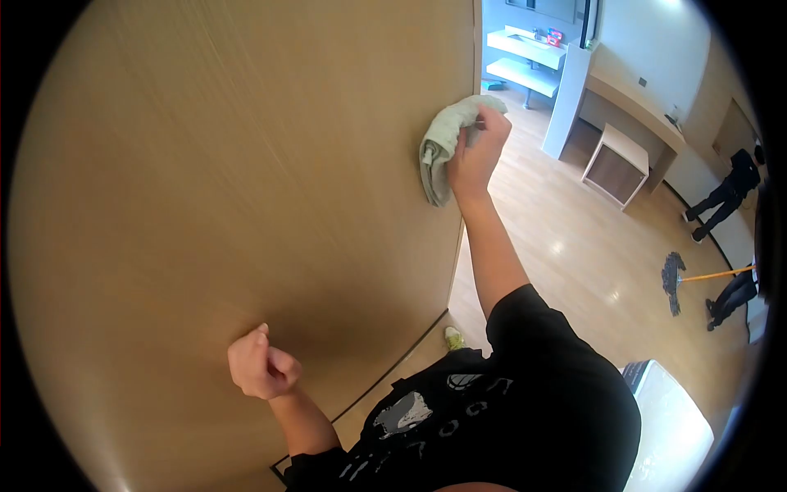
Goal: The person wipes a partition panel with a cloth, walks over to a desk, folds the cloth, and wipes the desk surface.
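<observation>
A pale green folded cloth (443, 139) is pressed against a wood-grain panel (246, 164) near its right edge. My right hand (479, 156) is closed on this cloth, arm stretched up and forward. Lower down, my left hand (262, 365) is curled into a loose fist close to the panel's surface. Nothing shows in its fingers, and I cannot tell whether it touches the panel.
Past the panel's edge are a white washbasin (525, 45), a wall desk (631, 98) and a small cabinet (616, 166). At right, one person (725, 193) stands by the wall; another's legs (732, 295) are near a mop (674, 283). A plastic-covered white block (668, 435) is beside me.
</observation>
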The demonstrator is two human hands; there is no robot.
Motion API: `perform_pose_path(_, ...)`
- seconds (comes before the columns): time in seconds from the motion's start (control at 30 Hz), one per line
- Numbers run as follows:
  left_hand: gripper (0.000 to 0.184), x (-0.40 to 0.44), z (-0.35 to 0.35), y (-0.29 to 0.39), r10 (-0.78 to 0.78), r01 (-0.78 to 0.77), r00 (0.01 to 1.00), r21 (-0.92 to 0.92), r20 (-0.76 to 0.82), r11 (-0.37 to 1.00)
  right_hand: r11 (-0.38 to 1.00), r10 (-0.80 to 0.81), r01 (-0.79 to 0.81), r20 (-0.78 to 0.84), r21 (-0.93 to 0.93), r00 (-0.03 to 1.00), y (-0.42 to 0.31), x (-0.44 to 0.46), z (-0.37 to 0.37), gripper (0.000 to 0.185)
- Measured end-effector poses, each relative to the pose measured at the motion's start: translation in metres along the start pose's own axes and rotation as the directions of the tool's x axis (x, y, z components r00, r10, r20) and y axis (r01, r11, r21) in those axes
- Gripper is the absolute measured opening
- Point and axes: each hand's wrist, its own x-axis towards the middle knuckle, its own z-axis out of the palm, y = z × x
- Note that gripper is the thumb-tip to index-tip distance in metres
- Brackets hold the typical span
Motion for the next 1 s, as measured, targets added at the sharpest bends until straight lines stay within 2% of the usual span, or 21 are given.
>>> perform_pose_path(0.03, 0.033, -0.003, -0.001, -0.003, 0.032, -0.032, 0.999, 0.020, 0.020, 0.999, 0.998, -0.018, 0.021, -0.053, 0.063, 0.998, 0.004, -0.003, 0.005, 0.049)
perform_pose_path(0.07, 0.026, -0.008, -0.005, -0.006, 0.065, -0.066, 0.997, 0.038, 0.040, 0.997, 0.998, 0.022, -0.023, 0.003, 0.063, 1.000, 0.006, -0.009, 0.005, 0.056)
perform_pose_path(0.1, 0.023, -0.013, -0.008, -0.008, 0.098, -0.101, 0.993, 0.054, 0.059, 0.993, 0.993, 0.053, -0.050, -0.026, 0.103, 0.998, 0.007, -0.015, 0.009, 0.055)
perform_pose_path(0.2, 0.033, -0.031, -0.002, -0.012, 0.144, -0.147, 0.989, 0.074, 0.040, 0.986, 0.966, 0.174, -0.156, -0.074, 0.208, 0.982, 0.027, -0.046, 0.024, 0.056)
perform_pose_path(0.3, 0.044, -0.046, -0.003, -0.022, 0.122, -0.125, 0.991, 0.081, 0.050, 0.989, 0.994, 0.000, -0.009, 0.080, 0.111, 0.997, -0.004, -0.048, 0.017, 0.062)
perform_pose_path(0.33, 0.044, -0.027, 0.019, -0.048, 0.123, -0.127, 0.991, 0.062, 0.057, 0.990, 0.980, -0.021, -0.015, 0.182, 0.199, 0.983, 0.005, -0.035, 0.043, 0.067)
perform_pose_path(0.43, 0.044, -0.034, 0.004, -0.028, 0.123, -0.127, 0.990, 0.062, 0.061, 0.990, 0.970, -0.110, 0.050, 0.248, 0.236, 0.962, 0.009, -0.039, 0.024, 0.085)
perform_pose_path(0.5, 0.044, -0.036, 0.003, -0.026, 0.137, -0.140, 0.989, 0.056, 0.059, 0.989, 0.970, -0.056, -0.015, 0.284, 0.242, 0.957, 0.009, -0.046, 0.022, 0.088)
perform_pose_path(0.63, 0.044, -0.030, 0.016, -0.042, 0.130, -0.133, 0.990, 0.057, 0.055, 0.990, 0.993, -0.061, 0.028, 0.305, 0.112, 0.951, 0.008, -0.035, 0.035, 0.085)
perform_pose_path(0.77, 0.044, -0.032, 0.033, -0.085, 0.121, -0.121, 0.993, 0.007, 0.013, 0.993, 0.997, -0.069, 0.061, 0.312, 0.036, 0.948, 0.014, -0.038, 0.078, 0.085)
perform_pose_path(0.93, 0.045, -0.030, 0.021, -0.077, 0.105, -0.105, 0.994, -0.013, -0.015, 0.994, 0.999, -0.040, 0.041, 0.309, 0.004, 0.950, 0.006, -0.034, 0.073, 0.098)
perform_pose_path(1.0, 0.045, -0.031, 0.018, -0.073, 0.091, -0.092, 0.996, -0.038, -0.022, 0.995, 0.999, -0.041, 0.040, 0.304, 0.008, 0.952, 0.005, -0.030, 0.069, 0.092)
